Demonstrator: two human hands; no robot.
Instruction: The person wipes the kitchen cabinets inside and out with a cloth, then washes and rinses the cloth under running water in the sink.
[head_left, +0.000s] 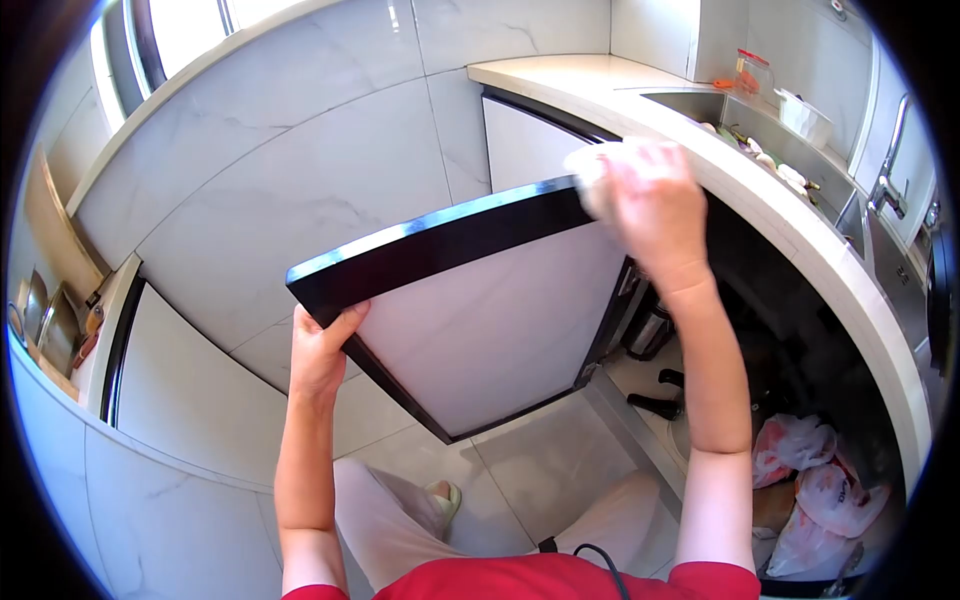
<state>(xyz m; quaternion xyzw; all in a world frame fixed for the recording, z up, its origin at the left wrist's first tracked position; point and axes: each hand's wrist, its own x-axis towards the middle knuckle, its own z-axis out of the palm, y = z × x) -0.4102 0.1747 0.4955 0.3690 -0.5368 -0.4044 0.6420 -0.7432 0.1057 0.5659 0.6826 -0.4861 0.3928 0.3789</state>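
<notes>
An open cabinet door (490, 310) with a black frame and a pale panel stands in front of me. My left hand (322, 348) grips its near left edge, the thumb on the panel side. My right hand (655, 205) is closed on a white cloth (592, 172) and presses it to the top edge of the door, near the hinge side. The hand is slightly blurred, and part of the cloth is hidden beneath the fingers.
At the right, a pale countertop (790, 215) holds a sink (690, 103) with vegetables and a white basket (803, 118). Below are plastic bags (825, 500), a black-handled pot and a dark flask (648, 330). Pans (62, 325) stand at the far left.
</notes>
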